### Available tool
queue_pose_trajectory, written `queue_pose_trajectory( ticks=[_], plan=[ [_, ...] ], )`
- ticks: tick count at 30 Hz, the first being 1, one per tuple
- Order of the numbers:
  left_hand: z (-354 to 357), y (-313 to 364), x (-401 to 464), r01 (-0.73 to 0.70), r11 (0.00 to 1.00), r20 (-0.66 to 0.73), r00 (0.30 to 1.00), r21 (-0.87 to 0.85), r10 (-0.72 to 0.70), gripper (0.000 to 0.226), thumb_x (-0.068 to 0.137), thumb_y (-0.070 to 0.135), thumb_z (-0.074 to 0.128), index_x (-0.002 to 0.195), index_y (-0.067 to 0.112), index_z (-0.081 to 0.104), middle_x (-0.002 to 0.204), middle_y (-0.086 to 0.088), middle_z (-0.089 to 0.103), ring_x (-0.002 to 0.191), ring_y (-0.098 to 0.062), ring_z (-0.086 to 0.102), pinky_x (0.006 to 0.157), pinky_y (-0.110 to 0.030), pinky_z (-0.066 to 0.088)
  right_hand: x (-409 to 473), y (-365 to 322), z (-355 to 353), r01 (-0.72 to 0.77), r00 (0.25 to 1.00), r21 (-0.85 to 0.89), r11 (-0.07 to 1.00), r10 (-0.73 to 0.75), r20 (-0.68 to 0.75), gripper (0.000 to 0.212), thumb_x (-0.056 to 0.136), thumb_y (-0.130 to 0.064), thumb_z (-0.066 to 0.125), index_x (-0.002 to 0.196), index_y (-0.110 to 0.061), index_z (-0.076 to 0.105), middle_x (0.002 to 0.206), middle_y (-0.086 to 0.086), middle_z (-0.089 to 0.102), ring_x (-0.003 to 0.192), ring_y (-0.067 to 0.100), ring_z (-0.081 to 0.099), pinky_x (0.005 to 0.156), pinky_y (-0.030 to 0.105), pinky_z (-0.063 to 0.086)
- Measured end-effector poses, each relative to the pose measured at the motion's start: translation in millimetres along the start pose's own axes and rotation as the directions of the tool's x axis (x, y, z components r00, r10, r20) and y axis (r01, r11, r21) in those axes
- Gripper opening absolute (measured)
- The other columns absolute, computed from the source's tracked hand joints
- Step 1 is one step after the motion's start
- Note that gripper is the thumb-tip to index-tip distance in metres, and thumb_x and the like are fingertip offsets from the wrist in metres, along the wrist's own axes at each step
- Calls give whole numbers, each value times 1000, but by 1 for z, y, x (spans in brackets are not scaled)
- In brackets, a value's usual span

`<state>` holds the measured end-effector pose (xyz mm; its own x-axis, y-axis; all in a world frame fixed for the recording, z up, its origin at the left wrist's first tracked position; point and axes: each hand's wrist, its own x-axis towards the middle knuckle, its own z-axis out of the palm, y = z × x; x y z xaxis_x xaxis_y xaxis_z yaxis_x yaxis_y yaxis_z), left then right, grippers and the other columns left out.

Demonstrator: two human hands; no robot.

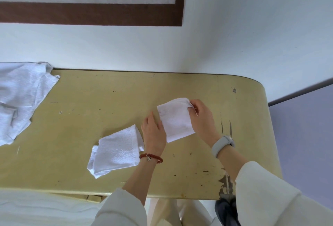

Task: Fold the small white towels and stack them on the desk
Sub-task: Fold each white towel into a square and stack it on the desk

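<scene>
here the right hand (200, 117) pinches the folded towel's (175, 119) far edge.

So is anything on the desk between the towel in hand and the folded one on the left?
Only the left hand, resting between the held towel and the folded towel. Otherwise bare desk.

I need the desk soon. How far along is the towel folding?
Nothing is stacked yet. One folded towel lies alone near the desk's front. A second small towel is in hand: the right hand pinches its far corner while the left hand rests at its edge. A heap of unfolded towels waits at the left.
</scene>
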<state>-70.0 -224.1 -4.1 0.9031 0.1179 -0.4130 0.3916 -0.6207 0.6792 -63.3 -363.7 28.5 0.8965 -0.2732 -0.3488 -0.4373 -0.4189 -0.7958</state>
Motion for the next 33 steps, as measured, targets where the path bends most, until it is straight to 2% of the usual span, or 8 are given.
queue_pose_trajectory(
  ticks=[2, 5, 11, 14, 17, 21, 26, 33],
  plan=[
    [-9, 7, 4, 32, 965, 109, 994, -260, -4, 46, 99, 11, 32, 144, 7, 22, 135, -5, 44, 125, -16, 41, 102, -25, 30, -4, -7, -11, 159, 986, -34, 987, -157, 48, 18, 94, -7, 41, 103, -11, 56, 78, -8, 53, 69, 5, 46, 58, 8, 34],
    [-22, 18, 10, 24, 886, 225, 970, -463, 92, 29, 99, 10, 33, 119, 15, 53, 88, 5, 55, 79, -8, 49, 80, -26, 39, -6, -16, -32, 260, 963, -40, 965, -256, 84, 22, 93, -2, 38, 101, -13, 56, 79, -3, 55, 64, 3, 44, 57, 11, 34],
    [-41, 39, 0, 58, 729, 249, 956, -682, 157, 23, 96, 14, 45, 107, 7, 64, 97, 3, 68, 94, -8, 62, 90, -22, 49, -3, -27, -62, 239, 971, 119, 964, -238, -24, 22, 95, -6, 41, 95, -24, 54, 86, -12, 60, 76, 6, 54, 67, 18, 43],
    [-48, 46, -19, 6, 777, 81, 995, -630, 58, 17, 97, 19, 43, 91, 12, 58, 81, 4, 57, 80, -12, 54, 81, -31, 48, -8, -29, -51, 191, 981, 40, 981, -190, -33, 14, 95, -16, 44, 102, -19, 56, 86, -11, 58, 81, 15, 55, 68, 24, 43],
    [-61, 39, -46, -82, 903, -240, 970, -422, -24, 13, 97, 21, 40, 90, 14, 48, 66, 7, 47, 58, -1, 43, 56, -12, 36, -25, -38, -20, 250, 968, -74, 965, -250, 12, 15, 95, -23, 43, 104, -19, 54, 77, -13, 55, 68, 8, 53, 57, 21, 41],
    [-107, 8, -82, -55, 959, -493, 865, -277, -92, 16, 97, 22, 38, 99, 12, 50, 65, 4, 53, 59, -9, 49, 50, -10, 36, -60, -68, 29, 425, 904, -188, 885, -423, 54, 20, 96, -27, 40, 106, -15, 53, 58, -7, 47, 55, 19, 48, 53, 31, 37],
    [-194, -57, -135, -10, 999, -721, 693, -47, -27, 23, 95, 23, 45, 109, 8, 55, 77, -11, 64, 71, -35, 59, 58, -34, 41, -126, -129, 97, 650, 760, -212, 730, -629, 164, 25, 96, -24, 43, 113, -10, 55, 51, -14, 35, 53, 21, 42, 52, 27, 28],
    [-327, -195, -266, 131, 982, -878, 444, -135, -180, 23, 96, 21, 41, 114, 11, 52, 82, -9, 64, 74, -35, 59, 61, -36, 42, -304, -202, 238, 824, 486, 49, 564, -749, 450, 28, 93, -15, 45, 120, -9, 51, 85, 9, 59, 82, 32, 58, 64, 26, 31]
  ],
)
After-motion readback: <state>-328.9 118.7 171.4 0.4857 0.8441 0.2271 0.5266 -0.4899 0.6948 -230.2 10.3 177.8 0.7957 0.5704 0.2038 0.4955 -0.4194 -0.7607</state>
